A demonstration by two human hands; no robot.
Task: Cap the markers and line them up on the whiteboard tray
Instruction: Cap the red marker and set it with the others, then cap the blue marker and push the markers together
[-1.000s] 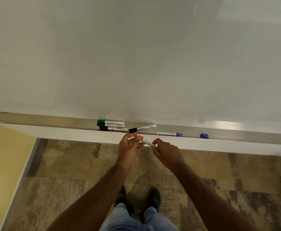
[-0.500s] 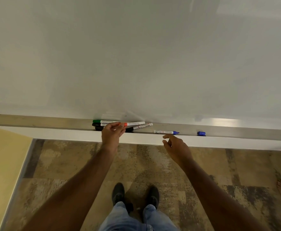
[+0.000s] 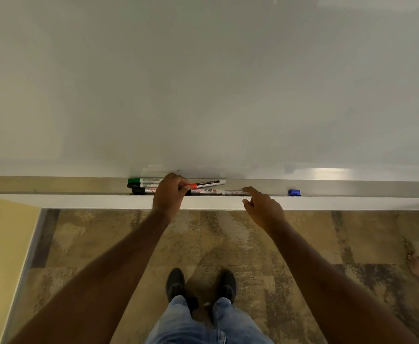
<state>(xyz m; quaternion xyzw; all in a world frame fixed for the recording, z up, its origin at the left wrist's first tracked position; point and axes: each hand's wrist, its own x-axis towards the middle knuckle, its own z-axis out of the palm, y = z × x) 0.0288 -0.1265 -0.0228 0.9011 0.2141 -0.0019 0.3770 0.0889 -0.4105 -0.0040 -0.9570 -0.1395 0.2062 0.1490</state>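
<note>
Since half a second ago, the red marker (image 3: pixel 204 184) has been swung so that its white barrel angles up toward the whiteboard (image 3: pixel 203 83), and the right hand (image 3: pixel 261 207) has been brought up to the tray (image 3: pixel 54 186). The red marker is pinched at its red cap by the fingers of the left hand (image 3: pixel 169 193), the grip closed around that end; "camlin" is readable on its black label. Three markers are stacked at the left of the tray: a green marker (image 3: pixel 144 180) at the back, a black one (image 3: pixel 141 185) in the middle and another black one (image 3: pixel 144 191) at the front, their right ends hidden by the left hand. Just right of that hand a fourth marker (image 3: pixel 206 191) is laid along the tray's front, with "MARKER" legible. Beside it a blue marker (image 3: pixel 235 192) is seen, its print too small to read and its right end covered by the right hand. That hand's grip is open and holds nothing, the forefinger extended over the blue marker. A blue cap (image 3: pixel 294 192) sits well apart to the right. Below, patterned floor (image 3: pixel 228 234), black shoes (image 3: pixel 176 281) and jeans (image 3: pixel 203 321) are shown.
</note>
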